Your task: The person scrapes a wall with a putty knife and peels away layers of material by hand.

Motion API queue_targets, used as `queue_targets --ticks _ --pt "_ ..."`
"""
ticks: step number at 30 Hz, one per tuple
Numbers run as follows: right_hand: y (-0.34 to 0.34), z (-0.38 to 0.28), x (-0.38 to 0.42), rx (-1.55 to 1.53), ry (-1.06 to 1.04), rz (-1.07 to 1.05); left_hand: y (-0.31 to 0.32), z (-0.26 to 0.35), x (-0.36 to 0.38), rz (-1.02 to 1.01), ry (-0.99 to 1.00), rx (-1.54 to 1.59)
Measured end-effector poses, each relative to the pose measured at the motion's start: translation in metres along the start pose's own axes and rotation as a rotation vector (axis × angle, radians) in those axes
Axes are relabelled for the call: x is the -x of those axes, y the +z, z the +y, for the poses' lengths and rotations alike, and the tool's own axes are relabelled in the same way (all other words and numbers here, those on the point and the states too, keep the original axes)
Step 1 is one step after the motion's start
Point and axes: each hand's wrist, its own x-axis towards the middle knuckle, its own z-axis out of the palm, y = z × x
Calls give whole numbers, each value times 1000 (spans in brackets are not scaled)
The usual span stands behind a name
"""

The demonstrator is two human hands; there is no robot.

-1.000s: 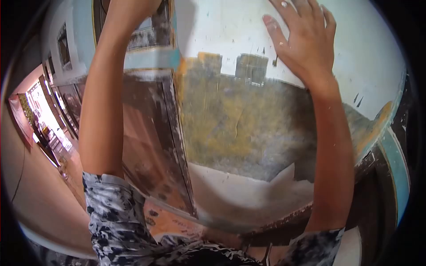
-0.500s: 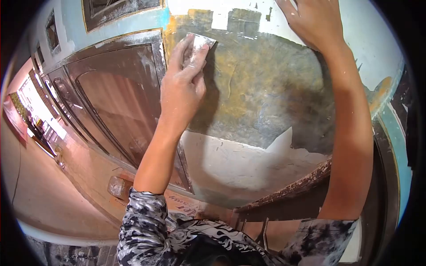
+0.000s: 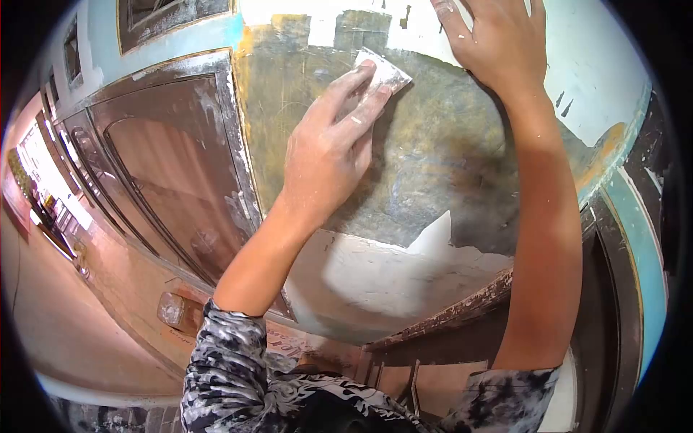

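Note:
My left hand pinches a flat, white-smeared putty scraper between thumb and fingers. The scraper sits at or very close to the wall, over a bare grey-and-ochre patch with ragged paint edges. Whitish dust coats my left fingers. Higher up on the right, my right hand is spread at the white part of the wall, thumb apart from the fingers. Its fingertips run partly out of the top of the view, and I see nothing held in it.
A brown wooden door or shutter with a whitened frame stands left of the patch. Below the wall runs a worn dark ledge. A whitish-topped block or container is at the lower left, near a lettered cardboard piece.
My left hand has moved right across the patch with the scraper. The view has shifted slightly, and my right hand stays high on the wall with its fingers spread.

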Motion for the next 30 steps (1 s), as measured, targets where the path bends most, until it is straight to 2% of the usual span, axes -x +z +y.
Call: queue_targets --ticks 3,6,9,16,18,30 --pt "1 0 2 -24 14 25 5 -1 -7 -4 17 -96" --pt "3 2 3 -35 18 46 7 -1 -10 74 -121 -66" --pt "4 2 3 -45 23 70 10 2 -8 58 -111 -185" --pt "7 3 4 -30 24 90 24 7 -12 89 -166 -170" --pt "8 2 4 -32 21 102 27 4 -11 138 -117 -217" --pt "6 1 4 -42 29 118 22 17 -18 93 -216 -231"
